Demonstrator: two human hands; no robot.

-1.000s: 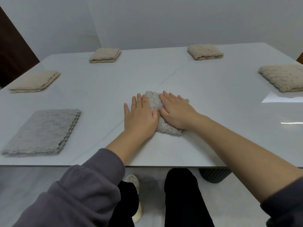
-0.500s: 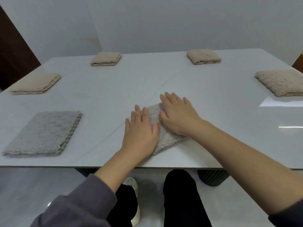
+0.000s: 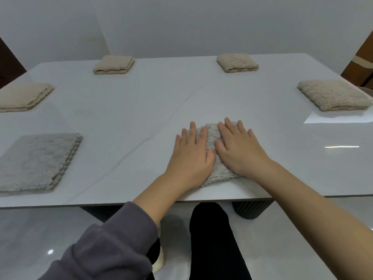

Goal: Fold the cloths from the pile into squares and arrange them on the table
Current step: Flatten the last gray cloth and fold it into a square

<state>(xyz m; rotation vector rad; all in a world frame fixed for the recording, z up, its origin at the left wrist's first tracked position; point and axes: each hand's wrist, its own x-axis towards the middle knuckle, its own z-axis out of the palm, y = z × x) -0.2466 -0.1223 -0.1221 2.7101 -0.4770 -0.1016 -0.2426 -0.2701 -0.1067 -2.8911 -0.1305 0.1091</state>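
Left hand point(image 3: 191, 158) and right hand point(image 3: 240, 150) press flat, fingers spread, on a folded grey cloth point(image 3: 211, 135) near the bench point(image 3: 141, 110) front edge; the cloth has slid right, clear of the seam point(image 3: 141, 141).

the table point(image 3: 181, 102) top is seen as a smooth, glossy pale stone-like slab with faint veining and window glare at the right. the grey cloth point(image 3: 212, 142) near centre is noted as nubbly, matt terry. the near left grey cloth point(image 3: 38, 160) is fluffy and matt. the far beige cloths point(image 3: 114, 64) are waffle-textured. the floor point(image 3: 40, 235) is glossy.
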